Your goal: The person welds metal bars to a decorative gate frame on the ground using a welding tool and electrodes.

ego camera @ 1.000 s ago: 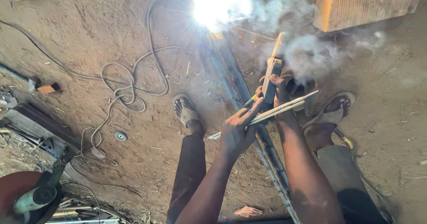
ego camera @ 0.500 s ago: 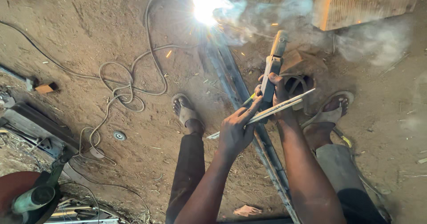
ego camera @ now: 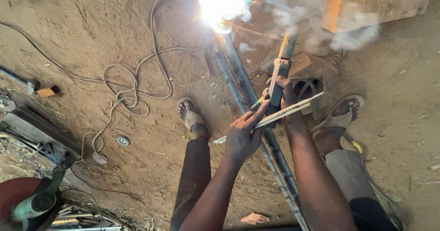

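Right hand (ego camera: 285, 95) is wrapped tight around the handle of an electrode holder (ego camera: 280, 75), which points away from the person toward a bright welding arc (ego camera: 215, 6) up at the far end of a long steel bar (ego camera: 250, 107) lying on the dirt floor (ego camera: 114, 38). The arc is so blown out I honestly can't tell exactly where the rod tip touches the metal. Smoke (ego camera: 348, 33) drifts off to the right of it.

Left hand (ego camera: 242, 137) has its grip closed on a bundle of spare welding rods (ego camera: 279, 114), held crosswise just under the right hand, roughly touching it, right above the bar.

The bar runs between the person's two sandalled feet (ego camera: 192, 116). A grey cable (ego camera: 133, 89) loops across the dirt to the left, with a small round disc (ego camera: 123, 141) near it. A wooden block (ego camera: 376, 4) sits top right, and a green tool (ego camera: 36, 203) sits bottom left.
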